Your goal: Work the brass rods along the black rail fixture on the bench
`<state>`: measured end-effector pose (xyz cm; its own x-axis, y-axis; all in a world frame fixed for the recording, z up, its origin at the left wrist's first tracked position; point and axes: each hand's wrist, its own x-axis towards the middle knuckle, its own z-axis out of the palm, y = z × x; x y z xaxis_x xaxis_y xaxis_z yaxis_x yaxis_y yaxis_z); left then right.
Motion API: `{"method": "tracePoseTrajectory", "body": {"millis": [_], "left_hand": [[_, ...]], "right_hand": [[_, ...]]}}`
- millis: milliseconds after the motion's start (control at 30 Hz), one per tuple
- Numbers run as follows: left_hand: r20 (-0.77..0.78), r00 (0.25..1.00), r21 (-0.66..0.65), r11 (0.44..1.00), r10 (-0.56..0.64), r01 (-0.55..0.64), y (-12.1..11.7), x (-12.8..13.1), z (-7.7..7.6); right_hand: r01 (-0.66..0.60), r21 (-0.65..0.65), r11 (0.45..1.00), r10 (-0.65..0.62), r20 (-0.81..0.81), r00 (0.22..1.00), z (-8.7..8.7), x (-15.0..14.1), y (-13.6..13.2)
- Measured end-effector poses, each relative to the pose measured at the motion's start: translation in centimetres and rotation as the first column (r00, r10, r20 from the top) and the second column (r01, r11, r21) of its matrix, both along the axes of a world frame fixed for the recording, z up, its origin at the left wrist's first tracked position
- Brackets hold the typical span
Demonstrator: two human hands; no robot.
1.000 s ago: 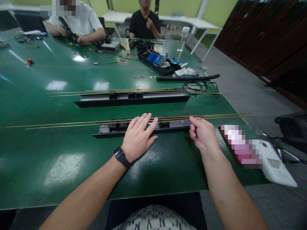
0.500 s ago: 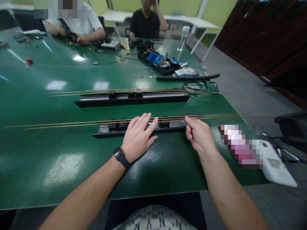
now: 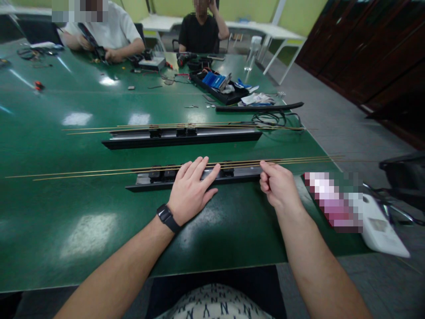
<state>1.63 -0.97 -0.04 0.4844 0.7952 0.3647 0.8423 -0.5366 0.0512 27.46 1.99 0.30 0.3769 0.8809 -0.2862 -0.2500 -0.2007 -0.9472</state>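
Observation:
My left hand (image 3: 191, 192) lies flat, fingers stretched and a little apart, across thin gold-coloured rods (image 3: 83, 173) and the near black-and-silver metal rail (image 3: 156, 186). Black blocks (image 3: 228, 168) sit in the rail's channel under the rods. At the rail's right end my right hand (image 3: 280, 184) is closed, with thumb and forefinger pinched right beside the rods. What lies between those fingertips is hidden. Farther back, a second rail (image 3: 182, 140) of the same kind holds more black blocks, with similar gold rods (image 3: 86, 132) lying along it.
Behind the rails lie a coiled black cable (image 3: 270, 118), a long black strip (image 3: 259, 107) and a black tray (image 3: 229, 95) with blue pieces. A white object (image 3: 381, 226) is at the right table edge. Two people sit across the green table (image 3: 99, 248), one holding a black part.
My right hand has shifted slightly to the right along the rods, still pinched. My left hand stays where it was on the rail.

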Motion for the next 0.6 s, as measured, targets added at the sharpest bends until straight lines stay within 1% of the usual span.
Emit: {"method": "tracePoseTrajectory", "body": {"millis": [200,400,600], "left_hand": [[-0.002,1.0,0.003,1.0,-0.002,0.002,0.02,0.08,0.08],[0.003,1.0,0.01,1.0,-0.003,0.003,0.11,0.15,0.09],[-0.007,1.0,0.028,1.0,-0.003,0.003,0.03,0.22,0.17]], "right_hand": [[0.005,-0.001,1.0,-0.005,0.01,1.0,-0.01,0.15,0.02],[0.0,0.026,1.0,-0.001,0.049,0.999,-0.45,0.26,0.09],[-0.004,0.013,1.0,0.003,0.03,1.0,-0.48,0.2,0.21]]}}
